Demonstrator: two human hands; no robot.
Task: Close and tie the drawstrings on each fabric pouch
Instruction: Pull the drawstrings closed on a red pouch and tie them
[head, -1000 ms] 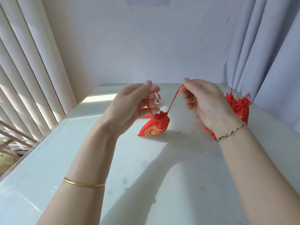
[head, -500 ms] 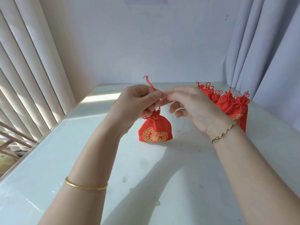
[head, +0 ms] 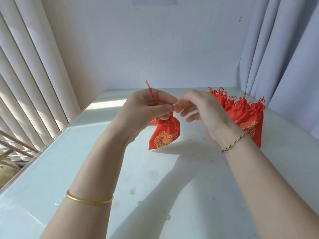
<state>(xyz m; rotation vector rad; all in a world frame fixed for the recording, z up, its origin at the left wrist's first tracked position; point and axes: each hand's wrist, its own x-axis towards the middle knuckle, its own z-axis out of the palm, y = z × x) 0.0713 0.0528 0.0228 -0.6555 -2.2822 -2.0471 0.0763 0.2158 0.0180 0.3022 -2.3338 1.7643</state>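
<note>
Pouch cinched, knot apparently unfinished: left hand pinches drawstring; right hand fingers blurred, grip unclear; cluster of pouches looks tied.

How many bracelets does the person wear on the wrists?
2: a gold bangle on the left wrist and a thin braided bracelet on the right wrist. None seems hidden.

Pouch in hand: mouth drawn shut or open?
Shut: the pouch neck is puckered tight below the left hand pinching its drawstring. Knot: cannot tell.
</note>
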